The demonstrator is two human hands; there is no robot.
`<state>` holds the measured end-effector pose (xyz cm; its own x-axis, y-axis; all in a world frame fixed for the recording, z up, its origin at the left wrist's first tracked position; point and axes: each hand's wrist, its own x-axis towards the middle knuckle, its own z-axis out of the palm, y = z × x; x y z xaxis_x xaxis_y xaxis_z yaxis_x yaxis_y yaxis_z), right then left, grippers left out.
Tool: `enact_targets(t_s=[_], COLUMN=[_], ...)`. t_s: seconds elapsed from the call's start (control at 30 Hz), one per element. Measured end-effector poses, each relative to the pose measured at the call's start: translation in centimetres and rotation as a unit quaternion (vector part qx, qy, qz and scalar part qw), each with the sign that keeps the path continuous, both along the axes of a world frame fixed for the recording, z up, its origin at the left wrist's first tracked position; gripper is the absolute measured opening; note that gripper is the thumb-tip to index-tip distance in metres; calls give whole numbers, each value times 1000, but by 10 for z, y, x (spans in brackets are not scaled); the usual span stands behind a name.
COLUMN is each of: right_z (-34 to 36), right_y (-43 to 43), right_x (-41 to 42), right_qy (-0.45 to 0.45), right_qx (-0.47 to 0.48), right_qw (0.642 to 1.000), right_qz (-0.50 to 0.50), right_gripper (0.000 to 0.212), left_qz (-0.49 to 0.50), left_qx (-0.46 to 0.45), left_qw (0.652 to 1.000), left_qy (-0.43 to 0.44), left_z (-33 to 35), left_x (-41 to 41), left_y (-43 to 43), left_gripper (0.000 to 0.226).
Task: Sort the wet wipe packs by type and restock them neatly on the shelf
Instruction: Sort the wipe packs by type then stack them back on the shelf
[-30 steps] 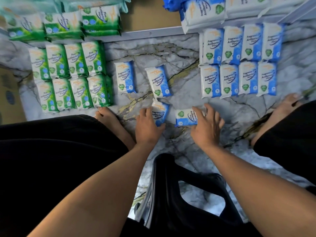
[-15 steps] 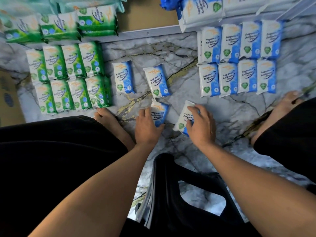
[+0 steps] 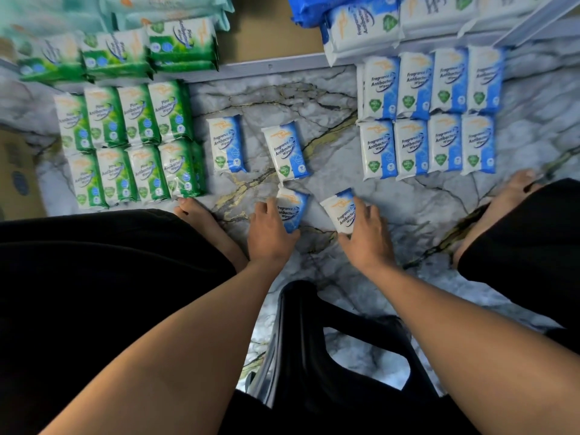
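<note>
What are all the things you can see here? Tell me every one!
Green pine packs: eight, green and white, floor grid at left.
Blue fragrance-free packs: eight, blue and white, floor grid at right.
Loose blue packs: two, floor middle.
Shelf green packs: at least three, top left.
Shelf blue packs: several, top right.
Cardboard box: one, brown, far left.
Black stool: one, under the person.
Marble floor: grey-white.
Bare feet: two.
left hand: holds one blue pack.
right hand: holds one blue pack.

On the grey marble floor (image 3: 339,98), the left hand (image 3: 270,233) and right hand (image 3: 365,235) each grip 1 blue-and-white wipe pack (image 3: 292,208) (image 3: 343,211); 2 more (image 3: 226,145) (image 3: 286,152) lie beyond.
</note>
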<state>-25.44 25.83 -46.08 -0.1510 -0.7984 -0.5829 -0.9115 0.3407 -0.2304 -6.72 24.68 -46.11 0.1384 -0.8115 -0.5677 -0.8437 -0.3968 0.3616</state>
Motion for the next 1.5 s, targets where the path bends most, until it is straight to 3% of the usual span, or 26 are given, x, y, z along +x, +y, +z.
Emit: enact_targets(t_s=[0.2,0.37,0.63,0.93,1.1,1.23,1.3,1.5], right_z=[47,92,132,103,65,47,35,17], right_y=[-14,-21,-7,-34,-74,-106,-115,-110], right_x=[-10,-21,-85,-174,-214,-230,-235,-249], right_qy=[-14,-28,-12,2,1,-8,-27,-67], right_qx=[1,-56,-101,-63,-28,-30,-35,-84], right_qw=[1000,997,983,973,978,980,982,986], right_qz=[-27,-52,-154,-220,-209,-197,-182,-124], right_gripper=[74,71,66,67,61,58,53,49], left_qz=[-17,-37,-100,-138,-106,-94,-100,-294], left_qx=[-10,-62,-93,-64,-34,-87,-72,-76], left_qw=[1000,997,990,985,990,988,988,950], left_qy=[10,20,39,81,91,83,89,76], left_z=[47,89,127,99,61,40,30,6], left_x=[-10,-29,-92,-183,-238,-266,-273,-262], left_y=[2,-1,-16,-55,-93,-112,-115,-112], left_gripper=[72,79,80,79,80,73,67,50])
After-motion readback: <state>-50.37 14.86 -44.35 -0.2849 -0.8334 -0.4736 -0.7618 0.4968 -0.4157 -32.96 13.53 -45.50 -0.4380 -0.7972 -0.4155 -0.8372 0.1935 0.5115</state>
